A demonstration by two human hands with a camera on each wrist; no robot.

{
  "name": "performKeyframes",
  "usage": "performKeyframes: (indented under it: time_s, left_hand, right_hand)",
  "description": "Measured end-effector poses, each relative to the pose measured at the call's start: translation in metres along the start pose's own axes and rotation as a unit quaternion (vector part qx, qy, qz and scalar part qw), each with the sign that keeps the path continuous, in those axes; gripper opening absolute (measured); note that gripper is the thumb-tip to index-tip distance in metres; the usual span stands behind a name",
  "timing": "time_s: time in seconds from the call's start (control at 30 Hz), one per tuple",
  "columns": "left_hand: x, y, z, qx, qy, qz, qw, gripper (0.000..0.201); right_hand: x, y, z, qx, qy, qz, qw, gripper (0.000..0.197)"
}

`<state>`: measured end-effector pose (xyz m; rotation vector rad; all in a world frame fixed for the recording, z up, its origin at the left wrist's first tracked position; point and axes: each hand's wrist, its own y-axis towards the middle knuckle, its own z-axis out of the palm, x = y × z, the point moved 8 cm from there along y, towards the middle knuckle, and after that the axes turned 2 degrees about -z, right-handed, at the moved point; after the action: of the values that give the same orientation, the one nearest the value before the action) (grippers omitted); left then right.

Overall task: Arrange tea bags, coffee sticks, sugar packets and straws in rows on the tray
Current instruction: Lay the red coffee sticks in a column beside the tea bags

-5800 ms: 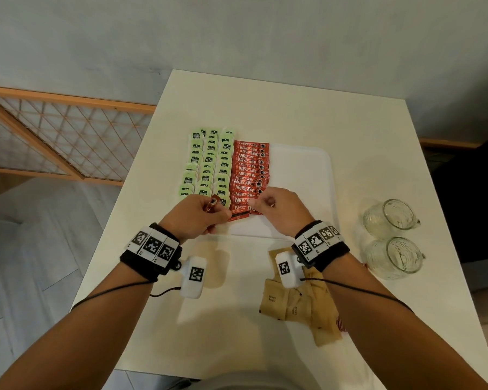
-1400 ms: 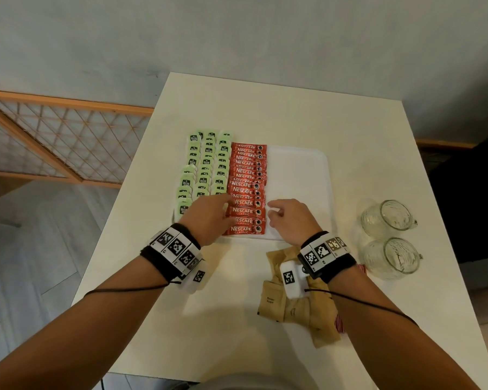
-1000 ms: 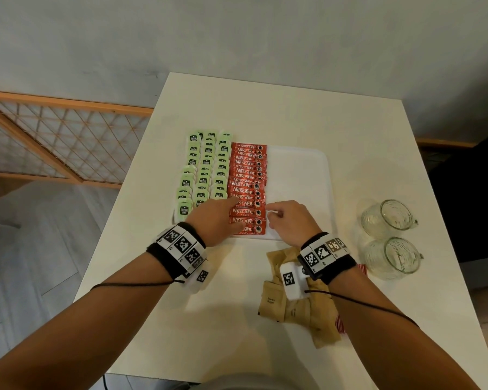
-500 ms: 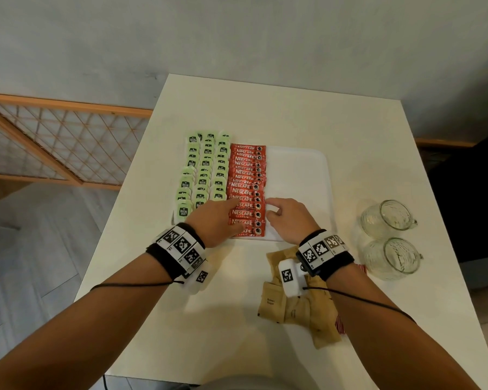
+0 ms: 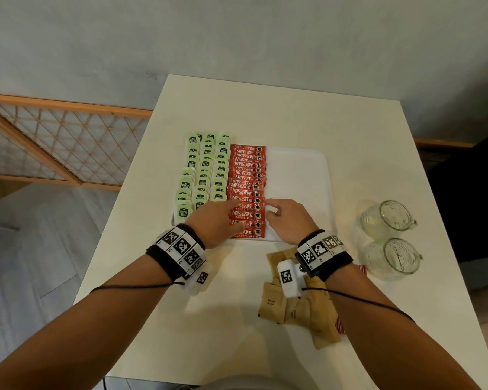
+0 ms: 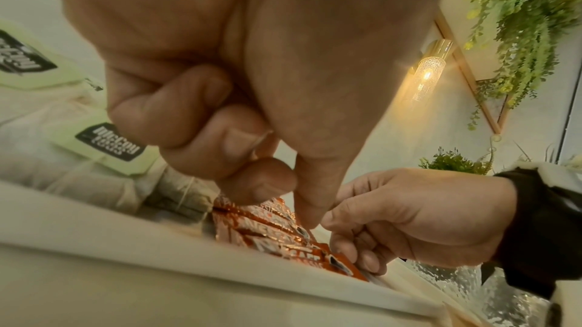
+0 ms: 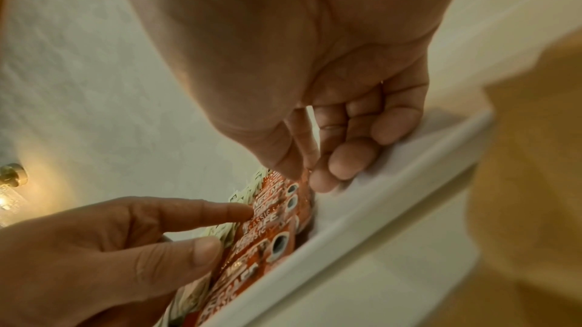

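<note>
**Inspector:** What writing can be read on the stock?

**Assistant:** The red coffee sticks [image 5: 247, 190] read "NESCAFE CLASSIC". They lie overlapping in one column down the middle of the white tray [image 5: 299, 175]. The green tea bags [image 5: 204, 173] carry dark tags reading "McCoy"; the second word is too small to make out. They fill three columns at the tray's left side. The brown sugar packets [image 5: 296, 311] are printed "Brown Sugar" and lie heaped on the table [image 5: 279, 114], just before the tray's near rim, under the right wrist.

**Inspector:** The hands?

**Assistant:** The left hand [image 5: 217, 220] has index finger and thumb extended, touching the left ends of the nearest sticks; its other fingers are curled, grasping nothing. The right hand [image 5: 286, 219] has loosely bent fingers whose tips press the right ends of the same sticks, also grasping nothing.

**Inspector:** Edges and free room?

**Assistant:** The tray's right part is bare. The nearest stick lies just beside the near rim. Two glass mugs [image 5: 388, 237] stand on the table right of the tray, apart from it. A red-striped item shows beneath the right forearm; I cannot tell what it is.
</note>
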<state>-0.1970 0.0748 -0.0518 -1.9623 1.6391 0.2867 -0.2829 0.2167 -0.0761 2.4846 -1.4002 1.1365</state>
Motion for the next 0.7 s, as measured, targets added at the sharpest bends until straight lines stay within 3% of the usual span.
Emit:
performKeyframes:
  time_s: [0.2, 0.47, 0.7]
  left_hand:
    - [0.0, -0.001, -0.002, -0.009, -0.014, 0.007, 1.0, 0.047]
    - [-0.005, -0.011, -0.012, -0.032, -0.028, 0.008, 0.999, 0.041]
    - [-0.027, -0.026, 0.007, 0.017, -0.046, 0.063, 0.997, 0.038]
  right_hand:
    - [-0.003, -0.005, -0.007, -0.009, 0.007, 0.018, 1.0, 0.044]
    - [0.001, -0.023, -0.028, -0.007, 0.045, 0.018, 0.999, 0.038]
    - [0.005, -0.058, -0.039, 0.019, 0.013, -0.012, 1.0, 0.034]
